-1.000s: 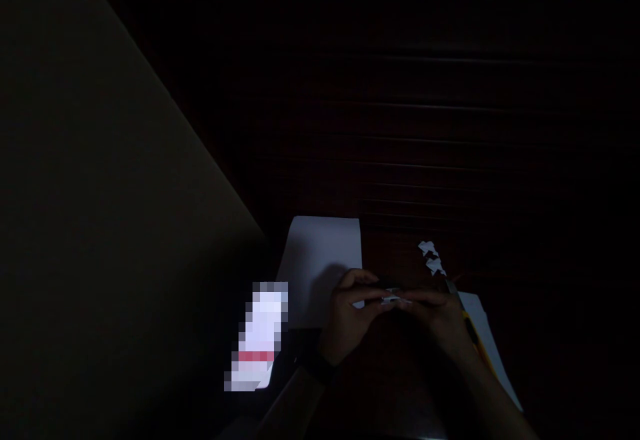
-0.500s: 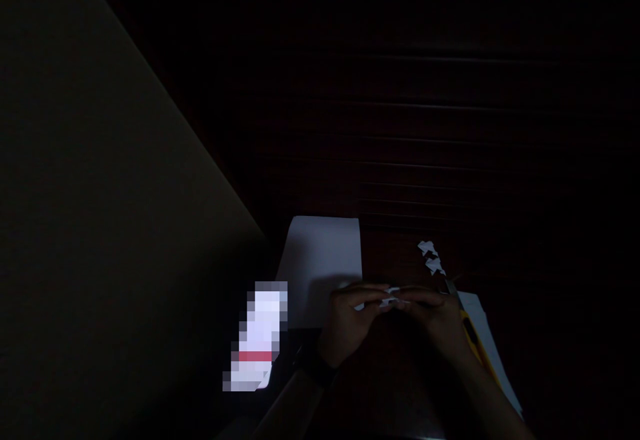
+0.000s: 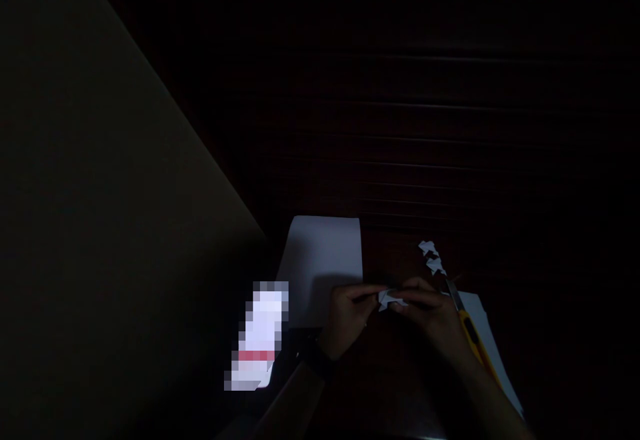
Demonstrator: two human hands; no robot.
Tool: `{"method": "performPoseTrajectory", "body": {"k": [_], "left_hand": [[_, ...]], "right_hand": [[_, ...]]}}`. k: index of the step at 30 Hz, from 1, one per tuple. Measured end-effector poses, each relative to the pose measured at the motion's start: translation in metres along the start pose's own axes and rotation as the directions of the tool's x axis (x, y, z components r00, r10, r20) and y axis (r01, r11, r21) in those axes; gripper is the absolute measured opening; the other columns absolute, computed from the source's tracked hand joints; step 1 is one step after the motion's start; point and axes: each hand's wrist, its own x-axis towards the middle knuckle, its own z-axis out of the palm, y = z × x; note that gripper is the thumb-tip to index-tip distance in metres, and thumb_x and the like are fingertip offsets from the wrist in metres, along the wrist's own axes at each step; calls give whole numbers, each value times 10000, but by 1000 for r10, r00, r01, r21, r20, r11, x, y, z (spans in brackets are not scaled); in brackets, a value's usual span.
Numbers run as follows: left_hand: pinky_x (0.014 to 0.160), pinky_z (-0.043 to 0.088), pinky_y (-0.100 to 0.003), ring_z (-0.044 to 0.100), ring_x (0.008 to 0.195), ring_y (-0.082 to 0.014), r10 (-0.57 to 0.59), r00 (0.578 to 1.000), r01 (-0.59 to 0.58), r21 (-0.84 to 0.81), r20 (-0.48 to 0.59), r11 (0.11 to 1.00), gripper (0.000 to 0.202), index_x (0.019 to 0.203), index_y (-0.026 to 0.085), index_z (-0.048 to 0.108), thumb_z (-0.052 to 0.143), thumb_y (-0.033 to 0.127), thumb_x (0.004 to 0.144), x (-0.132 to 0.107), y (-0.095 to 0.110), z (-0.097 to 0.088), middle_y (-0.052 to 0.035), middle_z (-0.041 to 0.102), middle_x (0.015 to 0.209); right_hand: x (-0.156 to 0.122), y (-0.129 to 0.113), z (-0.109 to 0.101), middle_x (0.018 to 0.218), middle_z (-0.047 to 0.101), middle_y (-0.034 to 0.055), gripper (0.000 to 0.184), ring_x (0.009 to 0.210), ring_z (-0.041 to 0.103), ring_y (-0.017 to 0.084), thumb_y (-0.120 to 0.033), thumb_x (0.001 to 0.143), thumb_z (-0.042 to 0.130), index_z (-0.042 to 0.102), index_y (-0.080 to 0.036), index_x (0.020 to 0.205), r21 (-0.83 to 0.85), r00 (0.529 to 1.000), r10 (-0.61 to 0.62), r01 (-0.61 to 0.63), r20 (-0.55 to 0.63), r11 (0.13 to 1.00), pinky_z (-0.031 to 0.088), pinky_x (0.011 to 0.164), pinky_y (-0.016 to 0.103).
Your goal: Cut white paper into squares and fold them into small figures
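The scene is very dark. My left hand (image 3: 347,317) and my right hand (image 3: 430,313) meet over a dark table, and both pinch a small folded piece of white paper (image 3: 389,299) between their fingertips. A dark band sits on my left wrist. Just beyond my hands, to the right, lie two small folded white paper shapes (image 3: 431,258) on the table.
A white sheet (image 3: 320,260) lies behind my left hand. A yellow utility knife (image 3: 470,330) rests on another white sheet (image 3: 493,353) beside my right hand. A blurred white and red item (image 3: 260,337) lies at the left. A large dim board (image 3: 100,227) fills the left side.
My fingers have shifted on the small paper piece, which now shows more as a folded shape between my hands. Both hands stay in nearly the same place.
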Motion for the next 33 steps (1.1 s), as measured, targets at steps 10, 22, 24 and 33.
{"method": "performPoseTrajectory", "body": {"k": [10, 22, 24, 33], "left_hand": [[737, 516, -258, 646, 823, -181, 17, 1000, -17, 9, 16, 1000, 209, 957, 152, 682, 569, 219, 794, -3, 6, 2, -68, 697, 916], [677, 514, -230, 645, 757, -162, 48, 995, -41, 83, -83, 996, 149, 838, 188, 714, 618, 282, 771, -3, 11, 5, -28, 706, 836], [702, 511, -231, 642, 789, -163, 74, 991, -64, 91, -108, 994, 134, 835, 192, 713, 625, 267, 767, -2, 10, 4, -26, 702, 861], [694, 515, -241, 635, 784, -166, 72, 997, -69, 81, -35, 994, 164, 870, 185, 697, 647, 279, 745, 2, 3, 2, -46, 689, 862]], "right_hand": [[2, -1, 1, 953, 636, 40, 137, 933, 582, 211, -212, 711, 692, 716, -254, 839, 54, 999, -19, 17, 39, 998, 467, 816, 342], [1, 2, -1, 865, 719, 37, 202, 831, 653, 237, -342, 687, 699, 722, -237, 858, 24, 975, 207, -206, -82, 978, 503, 782, 351], [1, 1, -1, 888, 717, 42, 233, 843, 652, 241, -360, 698, 686, 717, -229, 888, 21, 970, 234, -233, -66, 972, 497, 796, 359], [2, 3, 0, 848, 723, 45, 217, 821, 658, 240, -366, 687, 685, 727, -220, 842, 69, 955, 276, -270, -106, 960, 509, 755, 335]]}}
